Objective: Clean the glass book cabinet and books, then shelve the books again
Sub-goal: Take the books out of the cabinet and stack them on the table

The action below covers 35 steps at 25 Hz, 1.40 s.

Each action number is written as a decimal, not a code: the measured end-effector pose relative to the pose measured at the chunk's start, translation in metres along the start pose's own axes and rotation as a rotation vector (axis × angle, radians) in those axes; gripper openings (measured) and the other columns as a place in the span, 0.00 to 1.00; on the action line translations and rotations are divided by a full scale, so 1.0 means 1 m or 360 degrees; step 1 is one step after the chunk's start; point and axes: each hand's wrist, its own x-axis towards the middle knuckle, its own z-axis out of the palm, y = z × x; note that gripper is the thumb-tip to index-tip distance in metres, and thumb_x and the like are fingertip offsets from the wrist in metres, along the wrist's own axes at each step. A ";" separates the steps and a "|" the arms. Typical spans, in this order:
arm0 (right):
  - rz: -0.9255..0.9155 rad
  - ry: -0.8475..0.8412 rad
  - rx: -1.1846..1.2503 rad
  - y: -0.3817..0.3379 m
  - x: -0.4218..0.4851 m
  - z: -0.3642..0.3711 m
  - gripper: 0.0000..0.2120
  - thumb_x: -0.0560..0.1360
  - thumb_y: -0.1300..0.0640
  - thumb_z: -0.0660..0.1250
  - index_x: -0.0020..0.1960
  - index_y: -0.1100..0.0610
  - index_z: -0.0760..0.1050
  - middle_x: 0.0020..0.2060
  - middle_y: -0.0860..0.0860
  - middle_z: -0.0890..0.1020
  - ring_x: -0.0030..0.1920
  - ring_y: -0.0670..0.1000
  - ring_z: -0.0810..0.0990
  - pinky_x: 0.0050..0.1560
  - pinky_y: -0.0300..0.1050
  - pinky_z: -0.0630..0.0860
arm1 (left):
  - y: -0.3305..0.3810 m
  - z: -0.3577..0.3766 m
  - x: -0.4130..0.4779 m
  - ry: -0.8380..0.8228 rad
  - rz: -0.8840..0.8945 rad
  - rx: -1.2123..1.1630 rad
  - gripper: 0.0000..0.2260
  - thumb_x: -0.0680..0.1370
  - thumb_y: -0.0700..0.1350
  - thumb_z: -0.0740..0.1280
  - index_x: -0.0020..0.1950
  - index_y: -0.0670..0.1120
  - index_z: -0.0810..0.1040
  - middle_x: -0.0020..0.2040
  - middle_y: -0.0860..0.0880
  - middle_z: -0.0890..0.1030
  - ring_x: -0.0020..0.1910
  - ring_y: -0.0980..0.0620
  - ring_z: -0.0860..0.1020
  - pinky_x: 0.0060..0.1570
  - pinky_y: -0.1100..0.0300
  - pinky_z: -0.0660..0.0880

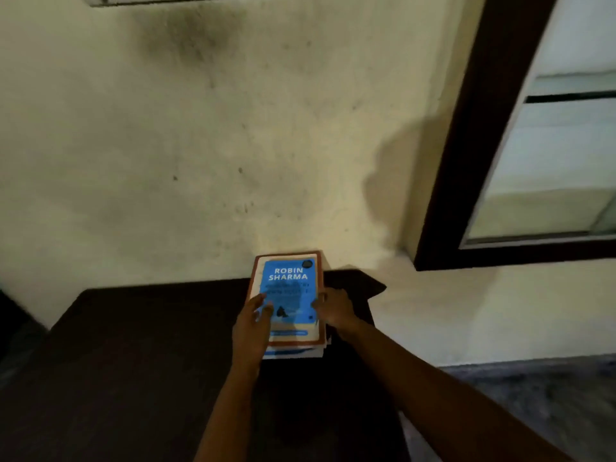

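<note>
A stack of books lies on a dark table against the wall. Its top book has a blue cover with the name Robin Sharma in white. My left hand grips the stack's left edge, thumb on the blue cover. My right hand holds the stack's right edge, fingers curled around the side. The glass book cabinet, dark-framed, hangs on the wall at upper right; no books show behind its glass.
A stained cream wall rises right behind the table. The table's right edge ends near the stack, and grey floor lies beyond it at lower right.
</note>
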 end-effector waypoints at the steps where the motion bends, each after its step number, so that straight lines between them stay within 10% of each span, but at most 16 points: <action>1: -0.0070 0.0042 0.0060 0.008 -0.014 -0.015 0.14 0.76 0.58 0.63 0.60 0.60 0.76 0.56 0.55 0.79 0.58 0.56 0.76 0.58 0.45 0.73 | 0.005 0.008 -0.006 -0.0045 0.0062 -0.0053 0.13 0.79 0.43 0.62 0.65 0.46 0.73 0.57 0.48 0.77 0.46 0.56 0.78 0.40 0.69 0.76; 6: -0.0151 0.0309 0.0585 0.039 -0.075 -0.127 0.10 0.78 0.58 0.63 0.58 0.52 0.75 0.49 0.52 0.78 0.47 0.48 0.76 0.39 0.36 0.72 | 0.042 0.081 0.001 -0.0246 0.0419 -0.0076 0.14 0.79 0.42 0.63 0.64 0.43 0.74 0.62 0.47 0.76 0.64 0.47 0.73 0.56 0.67 0.67; 12: -0.0468 0.0734 0.0770 0.051 -0.094 -0.293 0.09 0.79 0.57 0.61 0.55 0.48 0.77 0.51 0.51 0.80 0.51 0.51 0.79 0.49 0.45 0.77 | 0.154 0.190 -0.009 -0.0444 0.0954 -0.0037 0.21 0.78 0.46 0.64 0.71 0.51 0.66 0.68 0.56 0.68 0.67 0.57 0.66 0.69 0.54 0.63; 16: -0.0717 0.0826 0.0847 0.049 -0.066 -0.387 0.09 0.78 0.56 0.61 0.53 0.45 0.77 0.51 0.48 0.81 0.50 0.47 0.80 0.45 0.38 0.77 | 0.241 0.255 0.000 -0.0056 0.1338 0.0031 0.27 0.78 0.49 0.62 0.75 0.49 0.57 0.74 0.51 0.59 0.69 0.61 0.57 0.68 0.66 0.54; 23: -0.1205 0.0664 0.0830 0.013 0.004 -0.509 0.08 0.77 0.54 0.64 0.55 0.47 0.77 0.48 0.46 0.81 0.49 0.44 0.79 0.48 0.41 0.78 | 0.335 0.350 0.036 0.0493 0.1285 -0.0354 0.32 0.76 0.63 0.55 0.76 0.53 0.53 0.74 0.50 0.62 0.72 0.52 0.63 0.71 0.50 0.62; 29: -0.1104 0.0375 0.0455 -0.043 0.077 -0.515 0.39 0.72 0.49 0.69 0.76 0.52 0.52 0.71 0.55 0.65 0.68 0.55 0.68 0.64 0.50 0.70 | 0.339 0.377 0.043 0.1127 0.1223 -0.0251 0.33 0.74 0.65 0.50 0.75 0.49 0.58 0.71 0.49 0.69 0.69 0.48 0.68 0.63 0.58 0.61; 35: -0.1171 0.0484 0.0386 -0.040 0.110 -0.512 0.47 0.67 0.49 0.74 0.76 0.50 0.48 0.71 0.57 0.65 0.65 0.57 0.70 0.63 0.55 0.71 | 0.340 0.383 0.042 0.1275 0.1170 -0.0167 0.30 0.76 0.59 0.52 0.75 0.46 0.59 0.70 0.46 0.69 0.68 0.45 0.69 0.60 0.59 0.60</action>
